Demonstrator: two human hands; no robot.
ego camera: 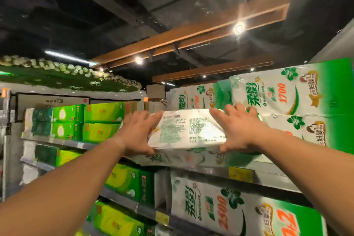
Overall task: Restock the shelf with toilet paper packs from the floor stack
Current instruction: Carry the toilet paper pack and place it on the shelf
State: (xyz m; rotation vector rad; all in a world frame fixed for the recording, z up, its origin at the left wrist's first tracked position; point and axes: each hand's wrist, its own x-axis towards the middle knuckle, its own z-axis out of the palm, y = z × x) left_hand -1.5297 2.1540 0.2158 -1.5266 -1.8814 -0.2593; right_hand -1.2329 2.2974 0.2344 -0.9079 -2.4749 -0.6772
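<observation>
A white and green toilet paper pack (186, 130) is raised at the top shelf, its printed end face toward me. My left hand (137, 133) holds its left side and my right hand (236, 129) holds its right side, thumbs under the bottom edge and fingers spread along the sides. The pack lies on top of another pack (191, 156) on the top shelf (268, 176). Beside it on the right stand stacked packs marked 1700 (298, 99).
Below the top shelf stand packs marked 2500 (214, 209). Green tissue boxes (103, 120) fill the shelves on the left. A yellow price tag (240, 174) hangs on the shelf edge. Dark ceiling with spotlights overhead.
</observation>
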